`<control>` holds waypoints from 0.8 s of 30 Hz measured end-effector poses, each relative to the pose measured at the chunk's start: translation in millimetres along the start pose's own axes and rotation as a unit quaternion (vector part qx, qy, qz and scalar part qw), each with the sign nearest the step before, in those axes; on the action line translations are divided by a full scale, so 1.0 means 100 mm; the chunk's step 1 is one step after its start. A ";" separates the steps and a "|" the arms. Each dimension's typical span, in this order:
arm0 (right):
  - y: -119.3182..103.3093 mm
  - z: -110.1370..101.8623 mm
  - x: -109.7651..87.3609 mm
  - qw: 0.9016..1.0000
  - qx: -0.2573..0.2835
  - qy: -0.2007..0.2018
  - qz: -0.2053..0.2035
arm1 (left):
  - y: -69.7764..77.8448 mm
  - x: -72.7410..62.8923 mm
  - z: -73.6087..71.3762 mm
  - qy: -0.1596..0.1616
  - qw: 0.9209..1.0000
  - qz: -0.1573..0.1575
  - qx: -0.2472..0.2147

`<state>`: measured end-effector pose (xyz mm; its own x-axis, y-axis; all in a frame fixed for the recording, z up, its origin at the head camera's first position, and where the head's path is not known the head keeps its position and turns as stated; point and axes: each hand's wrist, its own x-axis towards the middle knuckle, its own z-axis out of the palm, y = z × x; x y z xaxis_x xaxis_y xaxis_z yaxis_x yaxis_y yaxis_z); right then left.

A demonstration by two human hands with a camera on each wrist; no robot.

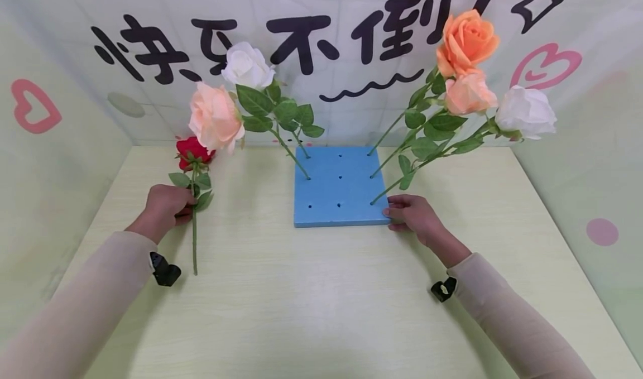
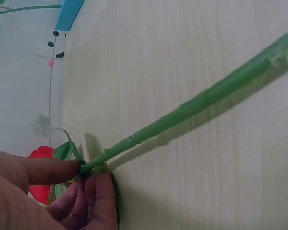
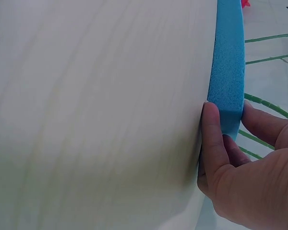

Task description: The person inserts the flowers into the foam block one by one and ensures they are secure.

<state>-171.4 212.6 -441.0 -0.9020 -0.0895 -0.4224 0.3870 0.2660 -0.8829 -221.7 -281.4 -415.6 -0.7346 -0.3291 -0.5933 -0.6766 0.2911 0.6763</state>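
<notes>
At the left, my left hand (image 1: 168, 203) pinches the green stem (image 2: 168, 122) of a red rose (image 1: 193, 153) between thumb and fingers, just below its leaves. The bloom points to the back wall and the bare stem end toward me. A blue foam board (image 1: 324, 192) with rows of holes lies in the middle of the table. My right hand (image 1: 409, 214) grips its near right corner, the thumb on top and fingers at the edge and underside (image 3: 225, 72). Roses stand slanted in the board's left and right columns; holes in the middle column and near left are bare.
Left in the board lean a pink rose (image 1: 213, 116) and a white rose (image 1: 248, 66). On its right lean an orange rose (image 1: 467, 41), a pale pink rose (image 1: 469, 93) and another white rose (image 1: 524, 112). A printed backdrop (image 1: 301, 111) closes off the table (image 1: 311, 301) behind.
</notes>
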 end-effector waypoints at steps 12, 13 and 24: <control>-0.02 0.01 -0.01 1.000 0.004 0.000 0.002 | -0.02 0.04 -0.04 -0.013 1.000 -0.007 -0.003; -0.02 0.01 -0.01 1.000 0.005 0.001 0.002 | -0.02 0.03 -0.04 -0.013 1.000 -0.009 -0.005; -0.02 0.01 -0.02 1.000 0.001 0.000 0.003 | 0.02 -0.04 -0.02 -0.020 0.999 0.026 -0.015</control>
<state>-170.2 211.2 -438.5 -0.8993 -0.0887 -0.4283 0.3931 0.2654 -0.8804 -220.3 -281.5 -411.1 -0.7707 -0.2773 -0.5737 -0.6360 0.2802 0.7190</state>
